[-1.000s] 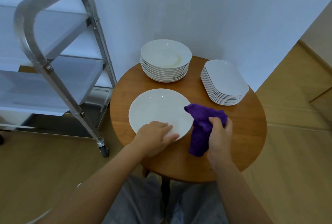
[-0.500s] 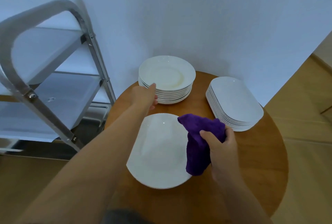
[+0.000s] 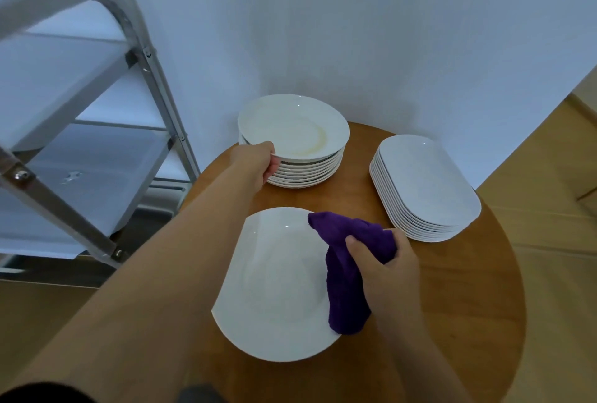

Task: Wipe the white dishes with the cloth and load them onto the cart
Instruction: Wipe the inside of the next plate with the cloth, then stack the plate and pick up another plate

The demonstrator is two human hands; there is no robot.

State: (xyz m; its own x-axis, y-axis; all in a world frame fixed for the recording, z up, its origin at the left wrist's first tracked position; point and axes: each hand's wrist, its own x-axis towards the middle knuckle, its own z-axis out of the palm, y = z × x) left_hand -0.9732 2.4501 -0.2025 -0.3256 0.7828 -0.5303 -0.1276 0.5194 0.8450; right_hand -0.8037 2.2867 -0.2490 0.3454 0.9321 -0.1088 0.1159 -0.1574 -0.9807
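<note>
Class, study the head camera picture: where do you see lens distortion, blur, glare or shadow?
Head view: wide-angle bending curves the cart frame, whose top rail smears with motion blur; small glints dot the near plate; soft shadow falls on the wall behind the round plate stack; lighting is cool, dim, even.

- The cart point(image 3: 97, 131) runs off the left edge beside the round table point(image 3: 468, 289); only part of its frame and two shelves shows, and its curved top rail is blurred.
- The table's near rim is cut off by the bottom edge.
- The left hand point(image 3: 258, 163), at the table's far left, hides its fingertips under the rim of the top plate point(image 3: 294, 126).
- The lower plates of the round stack point(image 3: 307, 173) show only as edges.
- The purple cloth point(image 3: 349, 270) covers the right rim of the single plate point(image 3: 277, 283) at the table's centre.
- The right hand point(image 3: 384, 267) hides its fingers behind the cloth.
</note>
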